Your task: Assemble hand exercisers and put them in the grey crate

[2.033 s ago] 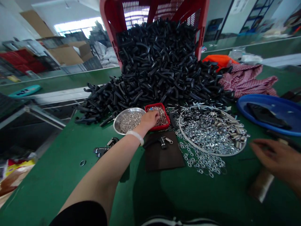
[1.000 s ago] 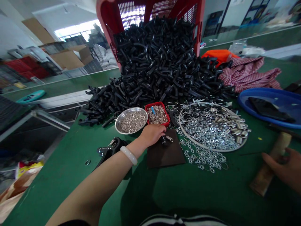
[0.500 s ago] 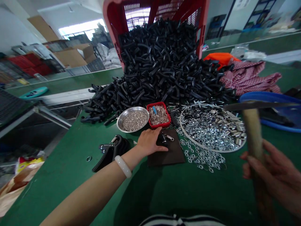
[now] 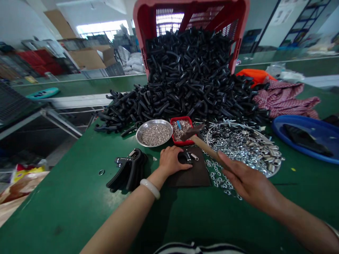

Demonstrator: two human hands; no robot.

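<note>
My left hand [image 4: 171,161], with a white bangle at the wrist, is closed around a small black part [image 4: 186,157] on a dark brown pad [image 4: 190,176]. Much of that part is hidden by the fingers. A small metal spring [image 4: 194,156] lies beside it. My right hand [image 4: 242,176] is wrapped round the wooden handle of a hammer [image 4: 209,147]. The hammer's head hangs just above and beyond the pad, in front of a red tray [image 4: 182,143] of small metal pieces. Left of my left hand lies a group of black clamp-like assemblies [image 4: 128,169].
A tilted red crate [image 4: 139,28] spills black plastic parts [image 4: 190,81] across the back. A metal bowl [image 4: 154,144] of small rings and a round tray [image 4: 277,171] of nuts and sleeves flank the pad. A blue basin [image 4: 280,132] stands at the right; a lone ring [image 4: 101,172] lies left.
The hammer in my right hand has swung from the far right in toward the pad. My left hand has closed in on the black part. The view has shifted slightly.
</note>
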